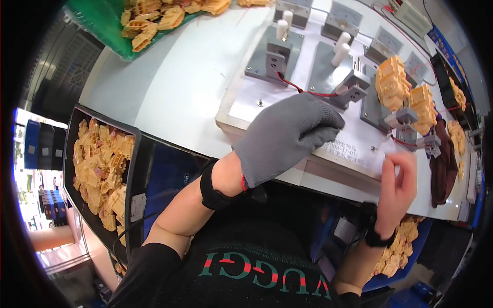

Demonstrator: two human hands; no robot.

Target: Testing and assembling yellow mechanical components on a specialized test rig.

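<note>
Left hand, in a grey knit glove, lies curled on the front edge of the white test board, fingers folded narrow, knuckles just short of a small grey clamp fixture; whether it grips anything, I cannot tell. Right hand is bare, raised over the board's front right edge, fingertips pinched together, anything between them too small to see. A red wire runs between two fixtures just beyond the glove. Toward the board's right end, two yellow plastic moulded parts sit on fixtures. Off the desk's left edge, a black tray is full of the same yellow parts; a green tray holds more at the far left corner.
</note>
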